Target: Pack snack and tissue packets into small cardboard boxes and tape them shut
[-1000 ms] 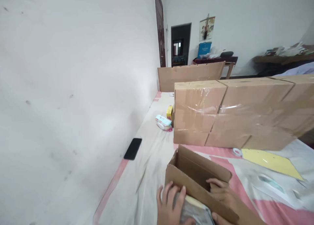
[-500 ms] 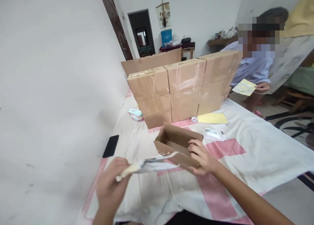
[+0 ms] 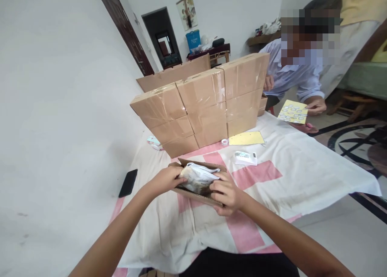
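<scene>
A small open cardboard box (image 3: 196,197) lies on the table in front of me. A crumpled plastic packet (image 3: 198,178) sits in its opening. My left hand (image 3: 166,179) grips the packet's left end with curled fingers. My right hand (image 3: 226,194) closes over the packet's right end and the box's near wall.
A wall of taped cardboard boxes (image 3: 202,103) stands behind. A black phone (image 3: 128,182) lies at the left, a white device (image 3: 245,158), a tape roll (image 3: 224,142) and a yellow sheet (image 3: 246,138) at the right. A person across (image 3: 299,71) holds a yellow sheet (image 3: 292,111).
My left hand carried the packet from the air at the lower left into the box. My right hand moved from the box's wall onto the packet. The camera view shifted.
</scene>
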A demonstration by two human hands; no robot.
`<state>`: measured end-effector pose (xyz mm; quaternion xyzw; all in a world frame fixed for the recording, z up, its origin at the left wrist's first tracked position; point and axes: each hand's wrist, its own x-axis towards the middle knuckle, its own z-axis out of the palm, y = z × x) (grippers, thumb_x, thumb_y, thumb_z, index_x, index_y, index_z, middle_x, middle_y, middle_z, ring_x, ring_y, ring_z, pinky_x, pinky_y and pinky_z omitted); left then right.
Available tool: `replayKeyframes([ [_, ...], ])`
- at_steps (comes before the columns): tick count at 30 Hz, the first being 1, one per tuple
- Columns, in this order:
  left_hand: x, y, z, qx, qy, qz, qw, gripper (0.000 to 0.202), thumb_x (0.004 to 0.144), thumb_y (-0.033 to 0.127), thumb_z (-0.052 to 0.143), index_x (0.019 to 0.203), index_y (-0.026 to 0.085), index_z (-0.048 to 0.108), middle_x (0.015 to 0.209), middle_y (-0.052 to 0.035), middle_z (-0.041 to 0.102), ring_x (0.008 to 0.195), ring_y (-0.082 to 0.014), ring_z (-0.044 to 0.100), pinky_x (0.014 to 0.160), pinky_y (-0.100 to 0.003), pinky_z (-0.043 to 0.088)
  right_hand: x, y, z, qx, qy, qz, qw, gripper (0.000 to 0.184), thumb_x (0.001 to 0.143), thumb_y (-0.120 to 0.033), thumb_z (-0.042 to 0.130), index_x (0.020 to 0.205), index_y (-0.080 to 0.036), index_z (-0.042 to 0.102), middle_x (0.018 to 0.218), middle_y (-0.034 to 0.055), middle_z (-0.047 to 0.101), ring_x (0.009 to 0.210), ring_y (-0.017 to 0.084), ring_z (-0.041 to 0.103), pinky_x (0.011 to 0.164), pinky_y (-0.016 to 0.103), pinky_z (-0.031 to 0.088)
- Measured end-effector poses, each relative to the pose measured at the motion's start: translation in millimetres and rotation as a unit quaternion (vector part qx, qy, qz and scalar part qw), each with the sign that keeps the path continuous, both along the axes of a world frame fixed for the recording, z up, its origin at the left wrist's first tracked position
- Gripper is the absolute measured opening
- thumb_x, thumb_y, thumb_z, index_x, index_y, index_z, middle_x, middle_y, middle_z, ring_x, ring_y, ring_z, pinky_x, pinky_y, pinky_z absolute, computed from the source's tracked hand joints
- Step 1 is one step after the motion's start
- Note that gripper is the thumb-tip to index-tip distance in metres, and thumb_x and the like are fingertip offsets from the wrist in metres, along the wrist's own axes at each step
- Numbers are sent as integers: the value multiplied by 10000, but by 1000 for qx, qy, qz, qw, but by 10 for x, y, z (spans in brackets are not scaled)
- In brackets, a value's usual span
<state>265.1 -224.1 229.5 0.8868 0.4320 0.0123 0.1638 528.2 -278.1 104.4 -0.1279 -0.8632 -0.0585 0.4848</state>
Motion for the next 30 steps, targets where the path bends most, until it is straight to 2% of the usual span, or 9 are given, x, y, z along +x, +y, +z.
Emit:
replayKeyframes([
  [6,-47,-109,-73,-11,70,16,997,242,949,379,495,977,255,700,1073,-53,743,1001,-254,664,839,-329,466,84,-78,-95,-13,86,-51,995,103,843,-314,581,783,-245,533,797,28,566,664,186,518,1004,562,465],
  [10,-41,-158,-211,-26,108,6,994,232,917,323,485,823,247,683,875,-46,749,769,-247,667,666,-320,392,170,-75,-228,-43,170,-138,975,121,881,-201,522,770,-234,486,862,25,618,703,171,589,1061,609,407],
  [15,100,-136,-289,-67,98,-58,991,227,895,298,523,851,287,745,917,-13,769,840,-221,689,692,-297,412,180,-179,-399,-116,195,-161,960,33,881,-214,533,906,-232,521,1058,97,585,1046,265,644,996,550,502],
  [18,45,-122,-270,-63,78,-70,993,295,958,378,490,1048,325,765,1117,-12,765,1023,-238,684,868,-330,471,132,-292,-540,-145,219,-169,950,295,869,-258,573,1161,-230,538,1332,169,501,1347,355,510,1067,584,479],
  [20,-147,-158,-327,0,15,-28,1000,355,991,464,457,1150,317,738,1205,-34,736,1131,-262,653,1018,-396,457,102,-347,-619,-157,238,-183,941,497,877,-330,595,1351,-239,473,1506,191,394,1470,397,385,1147,645,389],
  [22,-413,-250,-506,118,-126,66,983,397,981,547,474,1162,291,717,1240,-60,707,1203,-288,619,1097,-454,438,83,-366,-648,-204,240,-169,934,650,906,-417,591,1493,-245,372,1584,198,356,1507,393,348,1179,641,354],
  [24,-643,-389,-805,208,-273,182,922,459,948,616,508,1186,261,676,1279,-92,669,1228,-313,609,1083,-483,475,74,-347,-618,-264,204,-117,935,704,936,-494,588,1546,-236,349,1580,197,423,1504,364,378,1197,599,352],
  [27,-747,-592,-1306,88,-375,197,901,683,873,797,462,1228,243,646,1251,-122,690,1167,-345,666,999,-498,559,53,-267,-521,-307,158,-61,937,571,948,-538,617,1426,-237,540,1486,158,571,1479,333,415,1216,558,334],
  [30,-613,-669,-1593,59,-388,301,869,718,844,798,520,1279,239,637,1199,-116,717,1223,-368,644,1063,-540,530,-5,-171,-437,-322,200,-89,921,291,961,-417,605,1179,-230,653,1256,124,692,1343,307,536,1147,514,423],
])
